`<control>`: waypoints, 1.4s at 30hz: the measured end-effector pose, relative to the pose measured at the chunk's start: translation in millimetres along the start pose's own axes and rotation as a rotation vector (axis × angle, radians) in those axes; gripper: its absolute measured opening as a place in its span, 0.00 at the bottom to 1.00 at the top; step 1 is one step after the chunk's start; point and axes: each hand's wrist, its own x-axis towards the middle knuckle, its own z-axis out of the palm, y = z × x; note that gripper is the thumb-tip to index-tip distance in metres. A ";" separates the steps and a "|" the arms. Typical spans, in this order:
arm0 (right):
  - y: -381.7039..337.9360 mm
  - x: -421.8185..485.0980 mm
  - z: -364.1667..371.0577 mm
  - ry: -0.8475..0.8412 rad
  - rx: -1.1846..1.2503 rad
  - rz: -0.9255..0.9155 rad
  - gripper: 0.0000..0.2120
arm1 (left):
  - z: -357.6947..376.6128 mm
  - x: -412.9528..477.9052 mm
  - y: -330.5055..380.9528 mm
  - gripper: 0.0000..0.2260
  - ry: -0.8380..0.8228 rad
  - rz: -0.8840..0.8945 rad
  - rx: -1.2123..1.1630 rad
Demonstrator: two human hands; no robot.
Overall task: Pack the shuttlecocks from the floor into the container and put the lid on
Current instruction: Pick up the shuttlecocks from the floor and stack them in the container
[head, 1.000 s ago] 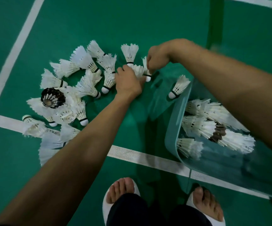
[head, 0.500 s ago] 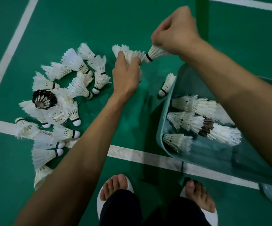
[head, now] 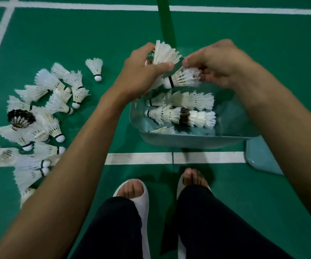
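White feather shuttlecocks (head: 44,81), one black-feathered shuttlecock (head: 21,118) among them, lie heaped on the green court floor (head: 76,34). The left hand (head: 141,71) curls round a tilted white shuttlecock (head: 166,53); the right hand (head: 220,60) pinches a sideways shuttlecock (head: 184,78) by its feathers, both above the translucent teal plastic container (head: 188,141) holding nested rows (head: 186,100). A flat teal lid (head: 261,156) lies beside it.

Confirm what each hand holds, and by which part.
Left hand grips an upright shuttlecock low on its feather skirt, cork hidden. Right hand pinches a sideways shuttlecock by the wide feather end. Both above the container.
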 end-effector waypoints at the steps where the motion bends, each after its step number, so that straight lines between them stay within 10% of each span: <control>1: 11.5 -2.3 -5.8 0.020 -0.012 0.022 0.17 | 9.2 -0.9 -0.2 0.15 -0.026 -0.012 0.028; 15: 107.6 11.1 3.0 -0.014 -0.962 0.027 0.05 | 36.2 -5.7 -32.6 0.13 -0.263 -0.205 0.312; 27: 128.5 36.0 24.4 -0.255 -0.631 0.306 0.12 | 57.1 10.0 -48.5 0.28 -0.327 -0.258 0.532; 35: 116.9 33.7 24.1 -0.377 -0.770 0.250 0.10 | 63.6 7.2 -46.8 0.16 -0.249 -0.292 0.601; 42: 79.8 15.3 -37.9 -0.282 -0.694 0.099 0.20 | 69.6 7.5 -44.0 0.35 -0.432 -0.318 0.387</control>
